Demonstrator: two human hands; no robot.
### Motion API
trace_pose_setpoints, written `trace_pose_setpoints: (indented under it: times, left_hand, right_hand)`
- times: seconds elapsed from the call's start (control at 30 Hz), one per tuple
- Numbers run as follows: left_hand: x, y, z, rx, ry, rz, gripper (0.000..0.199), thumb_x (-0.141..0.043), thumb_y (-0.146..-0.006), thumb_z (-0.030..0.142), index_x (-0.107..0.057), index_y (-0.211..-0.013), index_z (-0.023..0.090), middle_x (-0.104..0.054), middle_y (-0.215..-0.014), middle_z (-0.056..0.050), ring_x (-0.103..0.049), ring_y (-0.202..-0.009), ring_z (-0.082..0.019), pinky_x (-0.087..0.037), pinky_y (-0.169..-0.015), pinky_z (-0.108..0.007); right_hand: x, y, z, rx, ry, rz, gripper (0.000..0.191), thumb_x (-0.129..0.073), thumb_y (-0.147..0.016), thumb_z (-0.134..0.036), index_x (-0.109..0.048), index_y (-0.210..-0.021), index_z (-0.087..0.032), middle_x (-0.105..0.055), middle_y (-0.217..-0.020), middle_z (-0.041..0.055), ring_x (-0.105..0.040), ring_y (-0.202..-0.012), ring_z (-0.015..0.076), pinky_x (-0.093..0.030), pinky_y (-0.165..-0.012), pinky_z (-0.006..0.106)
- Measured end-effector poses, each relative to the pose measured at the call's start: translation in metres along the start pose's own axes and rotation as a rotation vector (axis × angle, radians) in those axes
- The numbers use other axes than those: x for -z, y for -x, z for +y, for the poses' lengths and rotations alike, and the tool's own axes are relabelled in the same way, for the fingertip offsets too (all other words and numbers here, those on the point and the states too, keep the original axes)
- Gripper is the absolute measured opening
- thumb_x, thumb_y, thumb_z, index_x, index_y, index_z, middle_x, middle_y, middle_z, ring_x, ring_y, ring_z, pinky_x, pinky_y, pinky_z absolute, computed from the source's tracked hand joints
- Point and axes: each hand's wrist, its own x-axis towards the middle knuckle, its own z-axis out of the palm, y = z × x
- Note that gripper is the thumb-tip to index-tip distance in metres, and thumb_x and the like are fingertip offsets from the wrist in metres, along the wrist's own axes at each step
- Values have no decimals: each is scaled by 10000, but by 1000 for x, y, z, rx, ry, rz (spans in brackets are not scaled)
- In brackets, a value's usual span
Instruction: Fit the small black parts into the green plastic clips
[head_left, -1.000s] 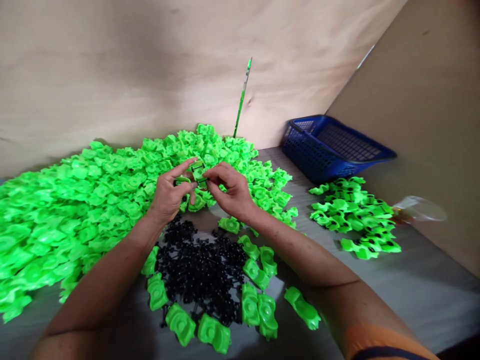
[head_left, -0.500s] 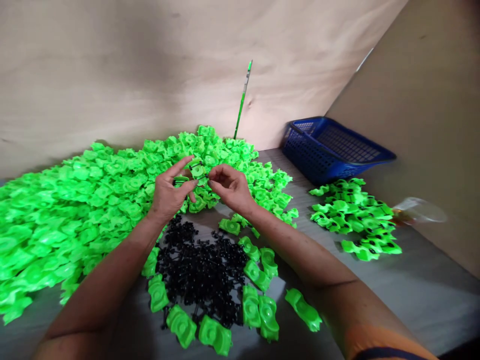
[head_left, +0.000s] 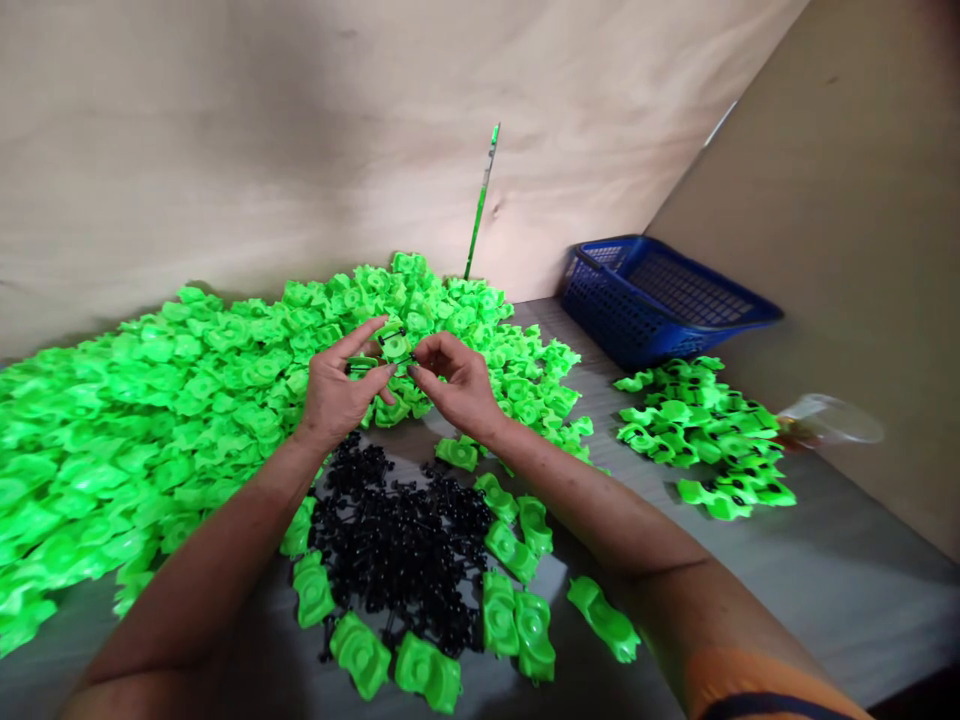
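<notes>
- Head view shows one green plastic part point(head_left: 395, 345) held above the desk point(head_left: 825, 570), over the near edge of the large green pile point(head_left: 150, 420); thin black pins point(head_left: 390, 333) project from its sides.
- Left hand point(head_left: 337, 385) pinches the part between thumb and fingertips, fingers narrowed around it.
- Right hand point(head_left: 457, 385) closes its fingertips on the part's right side, at a black pin; the exact contact point is too small to tell.
- For a clean fit, judged from this grip: keep the part steady in the left hand and press the pin straight in, without twisting.
- Black pin heap point(head_left: 405, 545) lies on the desk below the wrists, ringed by loose green parts point(head_left: 517, 620).
- Fitted parts point(head_left: 705, 440) lie toward the right edge, in front of a blue basket point(head_left: 660, 295) at the far right corner.
- Green stick point(head_left: 481, 200) leans against the back wall.
</notes>
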Motion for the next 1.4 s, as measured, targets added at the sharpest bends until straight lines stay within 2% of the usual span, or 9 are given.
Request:
trace_pose_setpoints:
  times: [0.33, 0.57, 0.73, 0.9, 1.07, 1.23, 1.33, 1.4]
  left_hand:
    - [-3, 3, -4, 45, 10, -39, 625, -845, -656, 261, -786, -1275, 195, -754, -887, 0, -641, -455, -112, -540, -435, -229]
    - [-3, 2, -7, 77, 19, -23, 599, -835, -642, 258, -802, -1237, 191, -741, -880, 5, -624, -448, -104, -536, -427, -229]
    - [-3, 1, -8, 87, 7, -28, 585, -833, -636, 246, -811, -1218, 195, -744, -886, -5, -613, -421, -102, -480, -388, -211]
    - [-2, 1, -8, 94, -6, -38, 601, -817, -628, 242, -807, -1227, 194, -741, -885, 0, -608, -416, -101, -469, -391, -210]
    - [0, -1, -9, 62, -16, -32, 588, -799, -620, 242, -816, -1207, 207, -747, -883, 6, -560, -391, -74, -464, -381, -210]
    - [0, 0, -9, 76, -22, -62, 537, -786, -624, 232, -831, -1158, 213, -745, -930, -5, -563, -386, -69, -456, -386, -208]
    - [0, 1, -10, 100, -43, -134, 536, -780, -642, 248, -824, -1174, 202, -748, -992, -28, -560, -382, -63, -451, -388, -209]
    - [0, 2, -10, 121, -76, -165, 584, -771, -655, 258, -801, -1234, 190, -749, -1029, -44, -557, -388, -58, -447, -389, -210]
  right_hand:
    - [-2, 2, -4, 40, 139, 29, 116, -588, -794, -291, -484, -787, -240, -478, -687, -55, -442, -610, 107, -371, -576, 253]
    - [3, 4, 0, 288, 407, 30, 150, -556, -903, -202, -468, -788, -241, -475, -699, -32, -457, -674, 144, -379, -654, 285]
    - [2, 5, 5, 334, 469, 21, 184, -542, -918, -163, -438, -793, -249, -476, -729, -21, -456, -688, 155, -376, -661, 291]
    - [1, 4, 6, 298, 460, 23, 185, -554, -888, -170, -431, -777, -250, -464, -703, -31, -451, -679, 146, -375, -654, 288]
    - [1, 2, 6, 168, 275, 2, 164, -632, -870, -270, -488, -802, -234, -519, -736, -40, -474, -656, 118, -395, -640, 275]
    - [3, -4, 6, -58, -18, -34, 419, -807, -799, -517, -561, -985, -234, -617, -875, -15, -562, -744, 127, -454, -666, 266]
    - [2, -7, 8, -95, -102, -94, 445, -820, -778, -506, -590, -1042, -233, -602, -814, -31, -572, -765, 140, -453, -688, 274]
    - [1, -8, 11, -100, -119, -69, 413, -834, -744, -446, -602, -1005, -226, -566, -749, -56, -546, -725, 129, -442, -684, 272]
